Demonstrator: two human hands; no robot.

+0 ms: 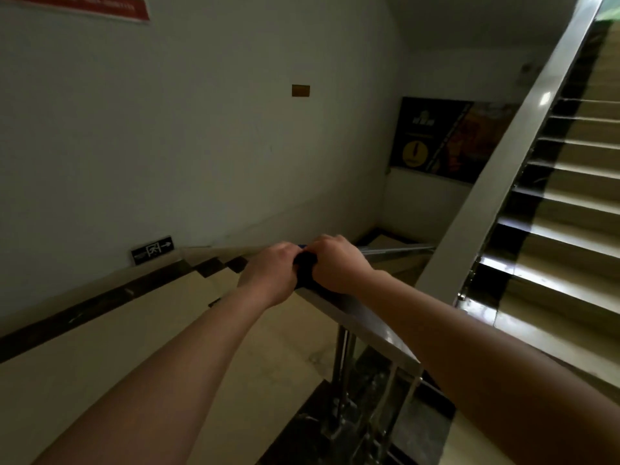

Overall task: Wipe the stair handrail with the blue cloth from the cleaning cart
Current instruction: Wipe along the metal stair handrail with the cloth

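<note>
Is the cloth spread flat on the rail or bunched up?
Bunched: only a dark wad of cloth shows, squeezed between left hand and right hand on the handrail.

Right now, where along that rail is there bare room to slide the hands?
Crowded where both hands bunch over the dark cloth. Bare handrail runs from the right wrist toward the camera; a thinner stretch continues beyond the hands.

Running-figure-and-arrow exit sign (152,250) low on wall (167,146); other lettering illegible.
</note>
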